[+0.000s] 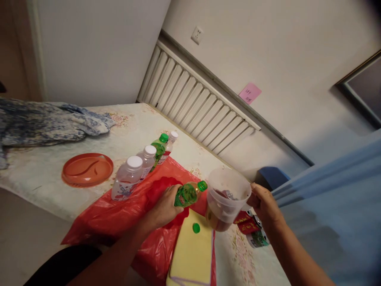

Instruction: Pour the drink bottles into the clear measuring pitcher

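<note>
The table (127, 119) wears a pale cover printed with flower sprays. Along its far edge runs a white ribbed radiator (190, 91), with a dark ledge above it. The pale wall (268, 43) behind carries a white socket (197, 35), a pink note (250, 93) with handwriting and, farther right, a dark-framed panel (363, 87). At the far left corner stands a smooth grey upright surface (98, 51), wall or cabinet side, I cannot tell; brown (13, 55) shows left of it. A light-blue curtain (342, 206) hangs by the right edge, near a dark blue object (272, 178). Lighting is dim and uneven.
</note>
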The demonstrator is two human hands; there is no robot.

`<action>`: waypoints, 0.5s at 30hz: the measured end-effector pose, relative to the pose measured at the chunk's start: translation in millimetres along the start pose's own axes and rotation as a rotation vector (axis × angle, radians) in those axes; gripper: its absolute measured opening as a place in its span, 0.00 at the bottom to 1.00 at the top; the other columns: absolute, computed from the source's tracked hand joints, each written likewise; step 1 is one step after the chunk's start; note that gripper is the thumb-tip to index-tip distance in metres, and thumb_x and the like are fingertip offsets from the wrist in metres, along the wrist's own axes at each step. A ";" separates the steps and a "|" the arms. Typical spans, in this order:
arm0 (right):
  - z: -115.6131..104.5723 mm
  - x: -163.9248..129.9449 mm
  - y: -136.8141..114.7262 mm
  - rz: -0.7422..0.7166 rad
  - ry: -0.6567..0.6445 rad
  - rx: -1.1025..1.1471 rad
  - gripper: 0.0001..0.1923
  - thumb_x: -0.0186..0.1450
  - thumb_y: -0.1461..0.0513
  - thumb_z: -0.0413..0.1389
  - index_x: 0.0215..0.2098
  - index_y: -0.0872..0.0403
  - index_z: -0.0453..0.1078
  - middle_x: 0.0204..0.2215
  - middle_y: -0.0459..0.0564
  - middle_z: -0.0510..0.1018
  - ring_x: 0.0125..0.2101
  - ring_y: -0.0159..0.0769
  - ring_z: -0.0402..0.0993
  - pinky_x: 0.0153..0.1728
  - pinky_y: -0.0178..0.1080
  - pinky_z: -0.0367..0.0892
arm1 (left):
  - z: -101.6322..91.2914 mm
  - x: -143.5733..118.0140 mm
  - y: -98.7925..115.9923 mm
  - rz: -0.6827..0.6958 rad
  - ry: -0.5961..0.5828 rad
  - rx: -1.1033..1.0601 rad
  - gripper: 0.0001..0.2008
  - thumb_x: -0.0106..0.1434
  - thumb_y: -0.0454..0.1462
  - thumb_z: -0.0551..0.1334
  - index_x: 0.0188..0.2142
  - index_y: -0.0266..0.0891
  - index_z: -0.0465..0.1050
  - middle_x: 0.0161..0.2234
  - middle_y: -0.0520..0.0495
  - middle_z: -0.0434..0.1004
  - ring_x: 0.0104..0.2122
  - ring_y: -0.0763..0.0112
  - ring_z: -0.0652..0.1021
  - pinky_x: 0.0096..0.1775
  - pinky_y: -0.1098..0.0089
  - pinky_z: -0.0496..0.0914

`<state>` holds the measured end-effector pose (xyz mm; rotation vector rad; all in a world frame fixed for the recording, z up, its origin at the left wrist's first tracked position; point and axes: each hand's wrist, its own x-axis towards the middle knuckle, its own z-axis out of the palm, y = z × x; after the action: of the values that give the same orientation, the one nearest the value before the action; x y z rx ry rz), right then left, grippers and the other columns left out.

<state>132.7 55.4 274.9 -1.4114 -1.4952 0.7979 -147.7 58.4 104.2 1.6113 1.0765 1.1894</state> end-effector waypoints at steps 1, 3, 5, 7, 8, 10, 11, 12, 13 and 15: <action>1.8 -0.1 2.0 -0.003 0.023 0.029 0.24 0.60 0.51 0.55 0.15 0.49 0.50 0.13 0.36 0.47 0.15 0.27 0.40 0.18 0.35 0.43 | -1.0 -0.2 2.3 -0.005 0.014 -0.001 0.26 0.49 0.28 0.60 0.49 0.43 0.66 0.48 0.45 0.74 0.49 0.60 0.73 0.51 0.61 0.68; 6.0 1.0 5.3 -0.013 0.070 0.087 0.23 0.60 0.52 0.55 0.15 0.49 0.49 0.13 0.36 0.46 0.15 0.27 0.39 0.17 0.35 0.43 | -4.2 -1.2 8.0 -0.021 0.045 -0.011 0.27 0.49 0.29 0.61 0.50 0.43 0.66 0.48 0.45 0.74 0.49 0.60 0.74 0.51 0.62 0.68; 12.3 2.8 6.5 -0.031 0.106 0.134 0.23 0.60 0.52 0.54 0.15 0.49 0.49 0.13 0.36 0.46 0.15 0.27 0.39 0.17 0.35 0.42 | -9.1 -3.0 14.9 -0.028 0.058 -0.058 0.28 0.49 0.30 0.62 0.52 0.42 0.66 0.49 0.44 0.75 0.49 0.60 0.75 0.52 0.63 0.69; 21.9 4.0 4.8 -0.054 0.123 0.179 0.23 0.60 0.52 0.54 0.15 0.49 0.48 0.12 0.36 0.46 0.15 0.27 0.38 0.16 0.35 0.42 | -15.1 -5.9 21.4 -0.008 0.038 -0.134 0.30 0.49 0.31 0.63 0.54 0.41 0.65 0.51 0.45 0.74 0.50 0.59 0.75 0.53 0.63 0.69; 27.8 4.3 3.4 -0.068 0.124 0.197 0.23 0.60 0.52 0.53 0.15 0.49 0.48 0.13 0.36 0.45 0.14 0.27 0.38 0.16 0.35 0.42 | -18.1 -7.8 24.0 0.010 0.018 -0.172 0.32 0.49 0.32 0.64 0.55 0.41 0.65 0.52 0.45 0.74 0.51 0.58 0.74 0.54 0.63 0.68; 41.2 4.6 1.0 -0.104 0.119 0.215 0.24 0.61 0.51 0.53 0.15 0.49 0.47 0.13 0.36 0.45 0.14 0.27 0.38 0.16 0.35 0.42 | -23.6 -12.3 27.4 0.044 -0.038 -0.231 0.34 0.49 0.33 0.65 0.57 0.42 0.63 0.53 0.45 0.74 0.53 0.57 0.74 0.55 0.61 0.68; 48.3 4.8 0.8 -0.124 0.115 0.216 0.24 0.61 0.51 0.52 0.16 0.49 0.46 0.13 0.36 0.44 0.14 0.27 0.38 0.15 0.35 0.42 | -25.9 -15.0 28.5 0.057 -0.070 -0.252 0.35 0.49 0.34 0.65 0.58 0.42 0.63 0.54 0.45 0.73 0.53 0.56 0.73 0.55 0.60 0.68; 55.3 5.2 1.7 -0.140 0.113 0.219 0.24 0.61 0.50 0.52 0.16 0.48 0.45 0.13 0.36 0.44 0.14 0.27 0.37 0.15 0.36 0.42 | -27.9 -18.0 29.3 0.063 -0.104 -0.266 0.36 0.49 0.34 0.66 0.59 0.43 0.63 0.55 0.45 0.73 0.54 0.55 0.73 0.56 0.60 0.67; 62.2 5.8 3.9 -0.149 0.114 0.231 0.25 0.62 0.50 0.52 0.16 0.48 0.45 0.12 0.36 0.44 0.14 0.27 0.37 0.15 0.36 0.42 | -29.6 -21.3 30.2 0.064 -0.138 -0.273 0.37 0.49 0.35 0.67 0.59 0.43 0.62 0.55 0.46 0.73 0.54 0.55 0.73 0.56 0.59 0.67; 75.3 7.5 11.4 -0.145 0.117 0.285 0.25 0.62 0.50 0.52 0.16 0.48 0.44 0.12 0.35 0.43 0.14 0.27 0.36 0.15 0.36 0.41 | -32.2 -28.4 32.7 0.057 -0.197 -0.273 0.38 0.48 0.35 0.67 0.60 0.44 0.63 0.55 0.46 0.73 0.54 0.54 0.73 0.56 0.58 0.67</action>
<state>68.8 73.7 236.9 -1.1056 -1.3194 0.7893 -179.1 26.6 134.4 1.5164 0.7146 1.1341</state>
